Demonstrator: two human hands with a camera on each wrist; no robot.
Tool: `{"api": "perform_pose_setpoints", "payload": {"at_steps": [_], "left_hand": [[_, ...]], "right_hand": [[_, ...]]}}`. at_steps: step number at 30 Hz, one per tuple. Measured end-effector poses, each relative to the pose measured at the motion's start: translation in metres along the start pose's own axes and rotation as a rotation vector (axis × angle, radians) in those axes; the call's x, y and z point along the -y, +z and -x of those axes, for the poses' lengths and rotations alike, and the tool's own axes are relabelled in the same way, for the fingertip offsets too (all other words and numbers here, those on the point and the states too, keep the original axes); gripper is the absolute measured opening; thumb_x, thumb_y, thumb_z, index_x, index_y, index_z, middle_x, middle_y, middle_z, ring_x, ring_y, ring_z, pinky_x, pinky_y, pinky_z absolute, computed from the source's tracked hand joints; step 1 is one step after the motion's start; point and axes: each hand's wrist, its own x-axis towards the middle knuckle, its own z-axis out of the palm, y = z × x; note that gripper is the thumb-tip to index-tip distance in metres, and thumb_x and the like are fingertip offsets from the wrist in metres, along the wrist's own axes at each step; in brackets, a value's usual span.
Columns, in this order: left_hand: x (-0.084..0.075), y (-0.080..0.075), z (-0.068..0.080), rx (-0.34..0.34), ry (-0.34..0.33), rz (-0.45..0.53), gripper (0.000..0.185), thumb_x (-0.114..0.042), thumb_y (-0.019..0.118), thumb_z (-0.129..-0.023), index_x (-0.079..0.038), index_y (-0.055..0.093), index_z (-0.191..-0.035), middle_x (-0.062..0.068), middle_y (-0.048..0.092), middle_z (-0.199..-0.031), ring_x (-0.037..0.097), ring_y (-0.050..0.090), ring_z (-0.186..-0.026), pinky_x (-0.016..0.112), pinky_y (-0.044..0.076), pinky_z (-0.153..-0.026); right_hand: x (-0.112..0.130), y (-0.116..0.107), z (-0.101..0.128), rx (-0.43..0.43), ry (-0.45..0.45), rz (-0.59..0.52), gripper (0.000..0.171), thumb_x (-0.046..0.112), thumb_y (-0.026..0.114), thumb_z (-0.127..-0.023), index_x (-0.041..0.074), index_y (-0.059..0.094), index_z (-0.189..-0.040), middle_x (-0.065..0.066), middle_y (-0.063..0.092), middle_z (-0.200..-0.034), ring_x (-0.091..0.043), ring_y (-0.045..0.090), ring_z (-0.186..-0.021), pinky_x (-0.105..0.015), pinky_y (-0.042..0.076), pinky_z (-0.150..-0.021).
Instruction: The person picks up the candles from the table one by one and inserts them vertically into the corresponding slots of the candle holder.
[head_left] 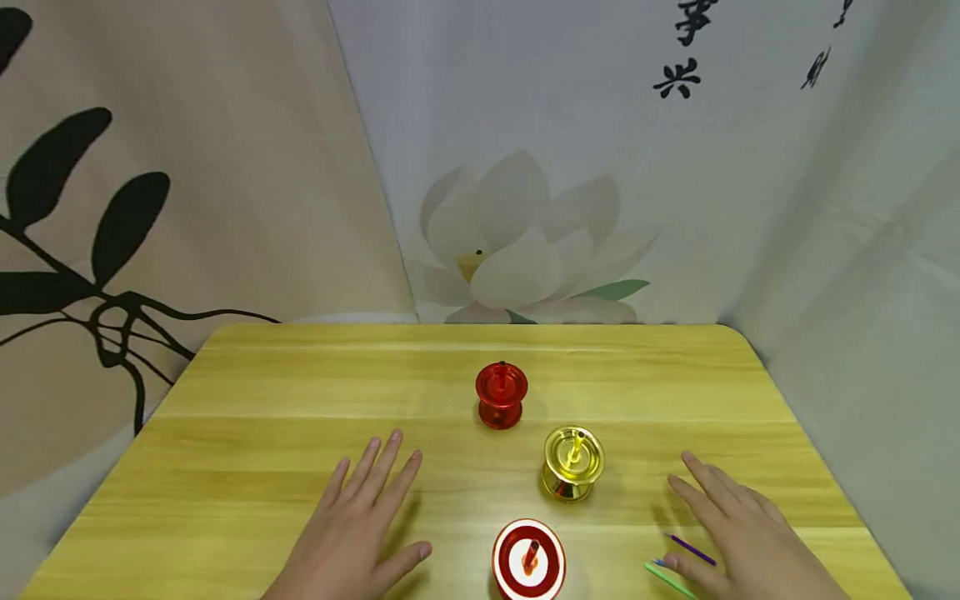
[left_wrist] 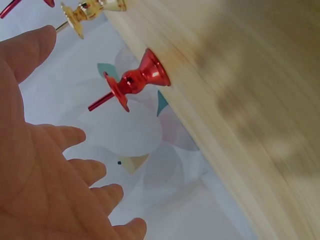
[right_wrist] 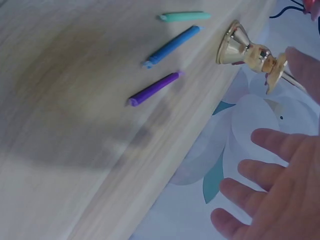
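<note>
Gold first, gleaming on my feed: the gold candle holder (head_left: 572, 463) stands upright, thin centre stem bare, and I'm calling every place from it! Beyond it, a little to its left, the far red candle holder (head_left: 501, 395); nearer me, also left, the near red candle holder (head_left: 528, 560), both stems bare too. And the candles? Right of the gold holder and nearer me, lying loose on the wooden tabletop (head_left: 262, 400): the purple candle (right_wrist: 155, 89), the blue candle (right_wrist: 173, 46), the mint-green candle (right_wrist: 185, 16), apart from one another!

Now my hands: the left hand (head_left: 352, 525) hovers well left of the gold holder, fingers spread wide, thumb out, holding nothing; the right hand (head_left: 742, 533) hangs to its right, above the candles, fingers parted and just as idle. So how far along are we? By my reckoning, right at the start: three holders upright, not one candle on a stem, and any joining of these pieces left undone, three out of three
</note>
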Motion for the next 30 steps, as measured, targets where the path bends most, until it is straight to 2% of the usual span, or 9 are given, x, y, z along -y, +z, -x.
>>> {"api": "perform_pose_setpoints", "payload": {"at_steps": [7,11,15,18,22,25,30], "left_hand": [[0.000,0.001,0.003,0.007,-0.015,0.013,0.095,-0.063,0.071,-0.082,-0.015,0.038,-0.156,0.011,0.020,-0.166,0.038,0.024,-0.149,0.067,0.026,-0.112],[0.001,0.001,0.004,0.010,-0.018,0.016,0.095,-0.063,0.071,-0.083,-0.015,0.036,-0.157,0.011,0.019,-0.166,0.038,0.024,-0.149,0.068,0.026,-0.112],[0.001,-0.001,0.002,0.009,-0.016,0.016,0.096,-0.062,0.071,-0.084,-0.013,0.034,-0.158,0.010,0.018,-0.166,0.037,0.023,-0.150,0.066,0.025,-0.113],[0.002,0.000,-0.001,0.027,-0.024,0.020,0.098,-0.061,0.070,-0.085,-0.009,0.031,-0.158,0.009,0.018,-0.166,0.034,0.022,-0.150,0.062,0.025,-0.116],[0.002,0.002,-0.003,0.061,-0.039,0.044,0.100,-0.060,0.070,-0.086,-0.003,0.029,-0.157,0.010,0.018,-0.166,0.032,0.022,-0.151,0.053,0.028,-0.118],[0.000,0.005,-0.005,0.079,-0.046,0.077,0.101,-0.059,0.070,-0.086,-0.002,0.027,-0.157,0.010,0.018,-0.166,0.031,0.021,-0.151,0.049,0.030,-0.116],[-0.002,0.009,-0.014,0.074,-0.050,0.123,0.103,-0.057,0.072,-0.087,-0.004,0.021,-0.159,0.007,0.015,-0.167,0.026,0.018,-0.152,0.045,0.032,-0.114]], "right_hand": [[0.003,0.001,0.002,-0.001,0.008,-0.010,0.074,0.059,0.078,-0.080,0.012,0.061,-0.135,-0.007,0.045,-0.152,-0.034,0.048,-0.129,-0.053,0.040,-0.093],[-0.001,0.000,0.003,0.009,0.005,0.013,0.068,0.055,0.080,-0.079,0.011,0.065,-0.128,-0.009,0.057,-0.137,-0.031,0.056,-0.119,-0.055,0.047,-0.087],[-0.007,-0.001,-0.001,-0.001,-0.023,0.057,0.048,0.045,0.086,-0.076,0.016,0.071,-0.112,0.005,0.064,-0.111,-0.019,0.062,-0.100,-0.049,0.053,-0.077],[-0.010,0.003,-0.004,-0.036,-0.063,0.074,0.034,0.036,0.089,-0.073,0.023,0.073,-0.100,0.019,0.058,-0.097,-0.006,0.057,-0.086,-0.040,0.051,-0.071],[-0.012,0.011,-0.005,-0.078,-0.136,0.044,0.025,0.026,0.091,-0.071,0.027,0.072,-0.086,0.027,0.052,-0.084,0.004,0.049,-0.073,-0.032,0.047,-0.062],[-0.013,0.014,-0.004,-0.044,-0.129,0.011,0.022,0.024,0.090,-0.072,0.028,0.069,-0.080,0.029,0.049,-0.079,0.007,0.046,-0.068,-0.027,0.043,-0.058],[-0.016,0.017,-0.002,0.102,-0.033,-0.003,0.019,0.025,0.084,-0.080,0.030,0.067,-0.078,0.029,0.048,-0.076,0.009,0.042,-0.064,-0.025,0.041,-0.057]]}}
